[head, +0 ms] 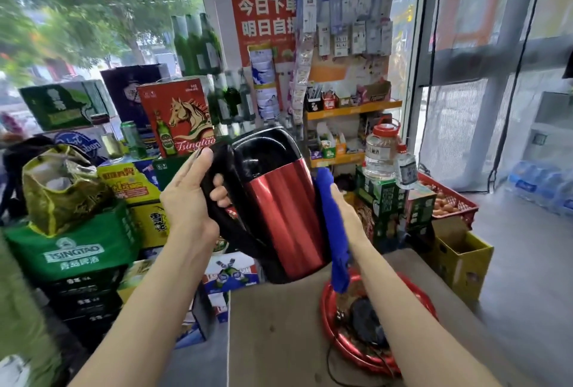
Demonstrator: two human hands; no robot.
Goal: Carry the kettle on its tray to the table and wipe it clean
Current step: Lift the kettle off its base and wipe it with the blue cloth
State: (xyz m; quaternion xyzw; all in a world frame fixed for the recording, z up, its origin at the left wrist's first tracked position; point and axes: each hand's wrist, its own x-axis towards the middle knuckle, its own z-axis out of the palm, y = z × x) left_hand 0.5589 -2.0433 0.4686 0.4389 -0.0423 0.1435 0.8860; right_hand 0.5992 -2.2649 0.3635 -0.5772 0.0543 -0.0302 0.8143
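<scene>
Nearest us, red tray (328, 321) on table (279, 324). Above it we hold kettle (279, 210) aloft, long axis tilted, top leaning left. Left hand (189, 197) clenched round handle; right hand (344, 216) presses blue cloth (331, 225) against kettle's right flank.

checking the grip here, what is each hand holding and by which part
The left hand holds the red kettle by its black handle. The right hand presses a blue cloth against the kettle's side.
</scene>
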